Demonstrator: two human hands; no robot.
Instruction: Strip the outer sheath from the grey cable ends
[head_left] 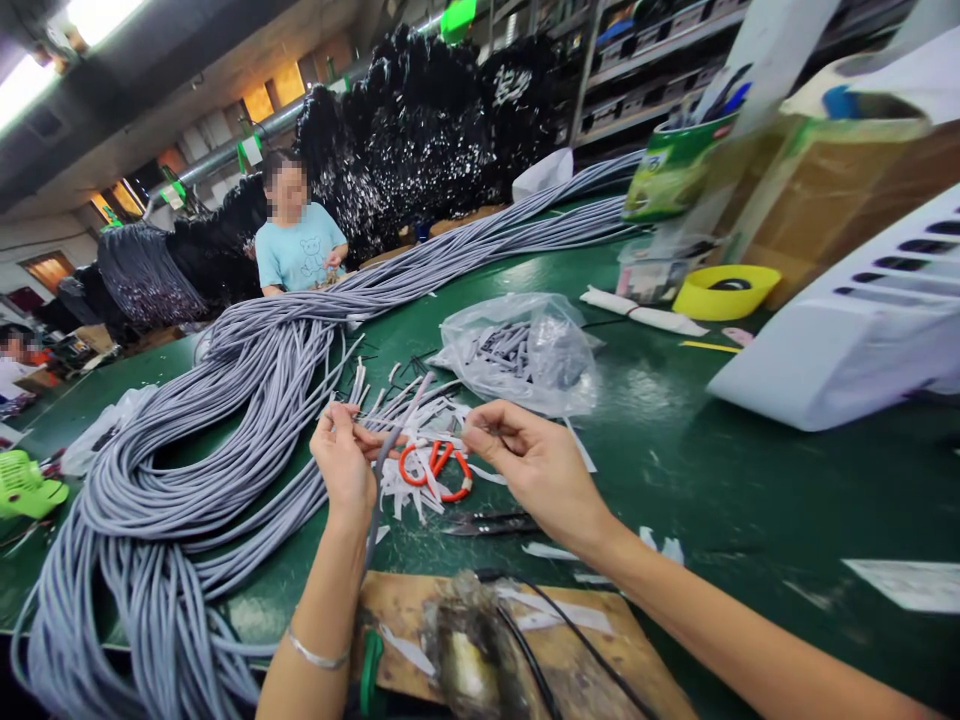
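Observation:
My left hand [349,455] is closed on a grey cable [384,455], which hangs down past my wrist. My right hand [536,465] is pinched, thumb against fingers, on the end of a thin pale strand [442,432] that runs across from the left hand. Below lie red-handled scissors [436,472] on a heap of white scraps [405,492]. Dark snips [491,523] rest just under my right hand. To the left sprawls a large bundle of grey cables [217,400], with several cut ends pointing toward my hands.
A clear plastic bag [521,355] holds short grey pieces. In front of me is a wooden board [637,655] with a taped device and black cords. At right stand a white plastic holder [832,330], a yellow ring [727,292] and a cardboard box [825,200]. Across the table is a person [300,245].

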